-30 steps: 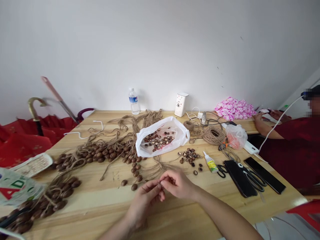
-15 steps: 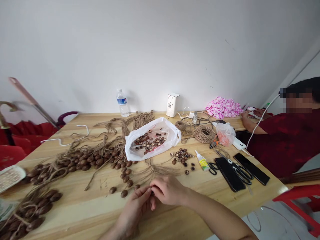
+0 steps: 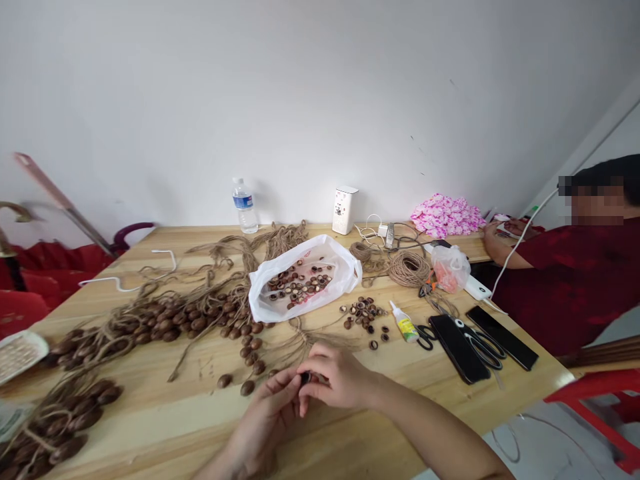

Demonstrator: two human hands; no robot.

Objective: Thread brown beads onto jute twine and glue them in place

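Close to the table's front, my left hand (image 3: 273,410) and my right hand (image 3: 343,377) meet, fingertips together. Between them is a dark brown nutshell half (image 3: 305,378), its hollow showing; thumb and fingers of both hands are closed on it. My left fingers partly cover whatever else lies under it. Just beyond the hands spreads a bundle of thin twine strands (image 3: 303,337). Loose half shells (image 3: 367,310) lie past my right hand. Whole brown nuts (image 3: 247,387) sit to the left of my fingers.
A white plastic bag (image 3: 260,303) holds more shells. Corded nuts (image 3: 170,323) are heaped at left. Glue bottle (image 3: 404,323), scissors (image 3: 483,347) and phones (image 3: 457,350) lie right, near twine coils (image 3: 409,268). A water bottle (image 3: 245,208) stands behind. A person (image 3: 565,280) sits at right.
My right hand has lifted and opened slightly around the nutshell half, which now shows dark between the fingertips. The things on the table stay where they were.
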